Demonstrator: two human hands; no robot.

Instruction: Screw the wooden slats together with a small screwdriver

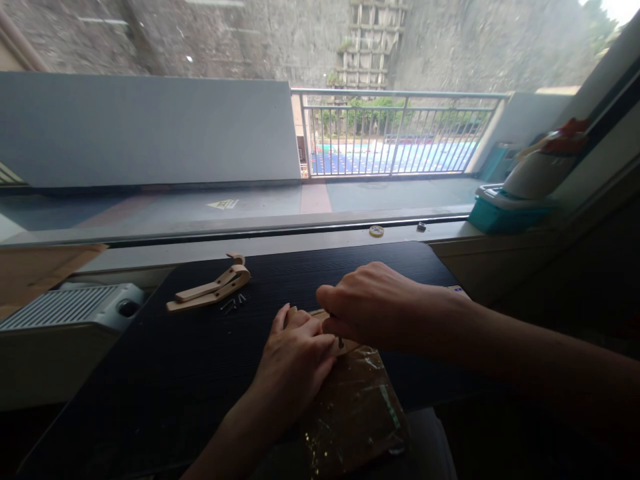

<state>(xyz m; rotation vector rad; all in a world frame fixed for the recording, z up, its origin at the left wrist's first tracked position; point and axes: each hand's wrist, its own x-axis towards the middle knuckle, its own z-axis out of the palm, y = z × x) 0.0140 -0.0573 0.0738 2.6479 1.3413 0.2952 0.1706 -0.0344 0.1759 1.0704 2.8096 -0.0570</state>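
Note:
My left hand [300, 353] is closed over a pale wooden piece [347, 347], holding it down near the middle of the black table. Above the same piece, my right hand [367, 303] is curled shut, with its thumb side turned down. What sits inside its fingers is hidden. A small dark metal screw or shaft [341, 342] stands upright on the wood, just below the right fingers. Beneath the wood lies a brown slab wrapped in shiny clear film [357, 407]. To the far left rest curved wooden hooks [215, 288], with several loose screws [234, 304] beside them.
The black table [200, 373] meets a window sill [300, 241]. On the sill are a small yellow-rimmed disc [377, 231], a small dark object [421, 227] and a teal box [505, 210]. A white slatted unit [75, 307] and cardboard [45, 270] stand at left.

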